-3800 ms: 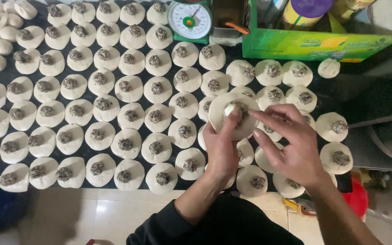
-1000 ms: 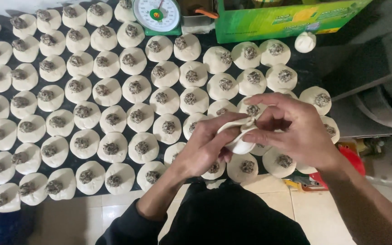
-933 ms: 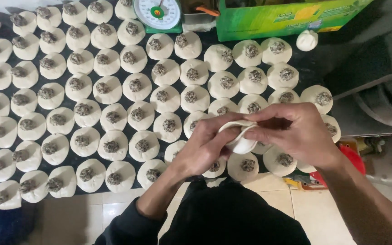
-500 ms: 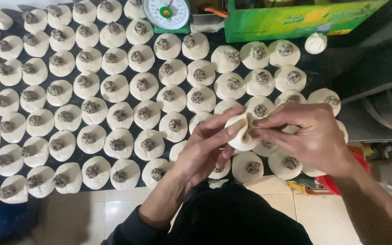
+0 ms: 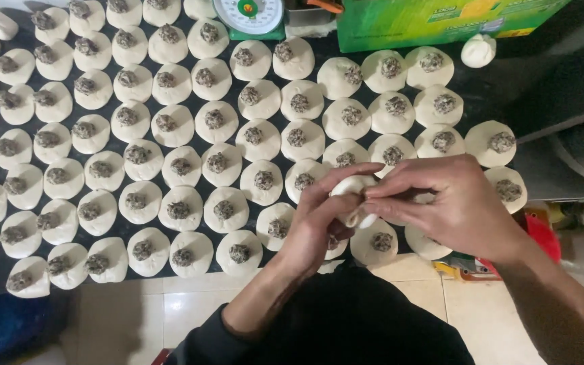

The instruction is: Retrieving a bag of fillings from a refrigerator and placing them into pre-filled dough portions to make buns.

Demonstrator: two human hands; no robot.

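Between both hands sits a white dough ball point(image 5: 354, 196), above the dark table point(image 5: 549, 88). Left hand point(image 5: 319, 226) cups it; right hand point(image 5: 451, 203) pinches its top. Around lie flat dough rounds point(image 5: 214, 122) with dark filling, near a scale point(image 5: 248, 15).

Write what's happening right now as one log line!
left hand: cups dough piece | right hand: pinches its top shut | around: flat dough rounds topped with dark filling, green scale

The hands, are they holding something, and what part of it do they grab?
A white dough piece: the left hand cups it from below, and the right hand pinches its top edge.
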